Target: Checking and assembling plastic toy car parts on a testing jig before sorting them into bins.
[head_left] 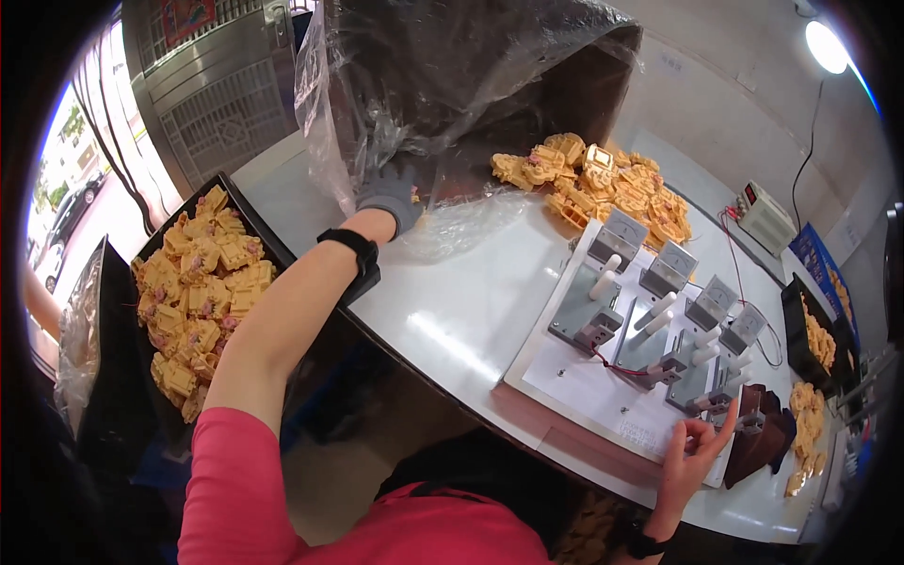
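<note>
My left hand (389, 200), in a grey glove, reaches forward to the clear plastic sheet (405, 94) draped over a large dark brown box (574, 89). A bit of yellow plastic part (414, 195) shows at its thumb side, seemingly pinched; the fingertips are partly hidden by plastic. My right hand (695, 457) is bare, at the front right corner of a white test board (584, 400). Its index finger points up beside the rightmost grey metal fixture (749, 422), the other fingers bend loosely, and nothing shows in it. Several fixtures with white posts and dial meters (619, 237) stand on the board.
A heap of yellow plastic parts (617, 188) lies beside the box. Left of the table, a black bin (273, 240) holds many more. At right are a brown cloth-like item (758, 452), a black tray (796, 297) of parts and a small power supply (767, 218) with wires.
</note>
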The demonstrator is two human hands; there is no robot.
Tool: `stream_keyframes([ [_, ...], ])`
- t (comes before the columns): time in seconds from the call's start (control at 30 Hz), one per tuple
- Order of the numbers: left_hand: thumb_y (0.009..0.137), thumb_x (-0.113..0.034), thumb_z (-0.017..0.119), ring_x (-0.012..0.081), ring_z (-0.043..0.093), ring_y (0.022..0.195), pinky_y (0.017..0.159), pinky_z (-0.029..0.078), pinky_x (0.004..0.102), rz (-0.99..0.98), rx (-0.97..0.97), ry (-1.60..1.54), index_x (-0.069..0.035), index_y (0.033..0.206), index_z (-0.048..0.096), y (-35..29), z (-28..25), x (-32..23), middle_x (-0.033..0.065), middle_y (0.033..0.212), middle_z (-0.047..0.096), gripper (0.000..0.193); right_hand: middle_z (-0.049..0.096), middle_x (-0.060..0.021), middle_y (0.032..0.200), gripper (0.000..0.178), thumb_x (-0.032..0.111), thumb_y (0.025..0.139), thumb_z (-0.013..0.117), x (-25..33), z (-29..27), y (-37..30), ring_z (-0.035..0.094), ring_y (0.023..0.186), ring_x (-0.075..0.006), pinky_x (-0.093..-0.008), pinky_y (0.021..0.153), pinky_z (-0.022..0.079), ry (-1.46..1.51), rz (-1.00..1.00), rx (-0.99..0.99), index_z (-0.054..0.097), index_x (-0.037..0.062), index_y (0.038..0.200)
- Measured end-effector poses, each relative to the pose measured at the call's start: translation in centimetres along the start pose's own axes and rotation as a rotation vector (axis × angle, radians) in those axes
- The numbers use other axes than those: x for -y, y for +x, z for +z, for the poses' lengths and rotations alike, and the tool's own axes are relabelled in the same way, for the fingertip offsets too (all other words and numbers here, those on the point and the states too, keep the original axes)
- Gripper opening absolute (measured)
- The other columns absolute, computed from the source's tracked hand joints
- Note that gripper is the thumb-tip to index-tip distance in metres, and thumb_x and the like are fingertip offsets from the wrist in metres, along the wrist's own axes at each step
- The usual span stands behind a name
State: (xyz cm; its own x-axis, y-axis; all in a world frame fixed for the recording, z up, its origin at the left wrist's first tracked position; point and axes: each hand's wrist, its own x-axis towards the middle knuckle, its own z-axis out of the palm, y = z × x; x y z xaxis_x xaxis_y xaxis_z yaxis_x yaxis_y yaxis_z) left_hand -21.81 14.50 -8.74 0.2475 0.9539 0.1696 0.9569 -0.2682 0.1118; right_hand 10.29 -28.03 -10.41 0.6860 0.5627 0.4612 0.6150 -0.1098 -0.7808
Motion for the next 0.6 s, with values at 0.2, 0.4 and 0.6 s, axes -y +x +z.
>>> stream_keyframes([
  [0.2, 0.075, -0.04, 0.066, 0.0379, 0.053, 0.114, 0.095, 0.044, 0.0454, 0.09, -0.075, -0.189, -0.007, 0.118, 0.055, 3.6, 3.8, -3.1, 0.0221, 0.12, 0.056, 0.055, 0.062, -0.0054, 0.098, 0.064, 0.003, 0.082, 0.064, -1.4, -2.0, -0.8, 0.054, 0.079, -0.0109, -0.0237, 0.068, 0.042, -0.033, 0.025, -0.057, 0.038, 0.004, 0.141],
  [0.4, 0.064, -0.012, 0.074, 0.0294, 0.057, 0.106, 0.091, 0.047, 0.0358, 0.377, -0.255, -0.445, -0.003, 0.135, 0.039, 7.1, 10.6, 10.5, 0.0162, 0.116, 0.056, 0.079, 0.066, -0.0048, 0.081, 0.077, 0.011, 0.082, 0.072, -0.7, 0.7, 1.0, 0.066, 0.072, -0.0176, -0.0299, 0.068, 0.053, -0.055, -0.148, 0.012, 0.029, 0.0038, 0.145],
  [0.6, 0.079, 0.0, 0.064, 0.0208, 0.054, 0.116, 0.102, 0.039, 0.0294, 0.501, -0.056, -0.797, -0.001, 0.138, 0.039, 11.7, 9.6, 7.8, 0.012, 0.126, 0.055, 0.065, 0.065, -0.0066, 0.08, 0.077, 0.016, 0.083, 0.07, -1.6, -1.4, 0.7, 0.066, 0.072, -0.0214, -0.032, 0.067, 0.052, -0.116, -0.147, -0.067, 0.027, 0.0049, 0.145],
])
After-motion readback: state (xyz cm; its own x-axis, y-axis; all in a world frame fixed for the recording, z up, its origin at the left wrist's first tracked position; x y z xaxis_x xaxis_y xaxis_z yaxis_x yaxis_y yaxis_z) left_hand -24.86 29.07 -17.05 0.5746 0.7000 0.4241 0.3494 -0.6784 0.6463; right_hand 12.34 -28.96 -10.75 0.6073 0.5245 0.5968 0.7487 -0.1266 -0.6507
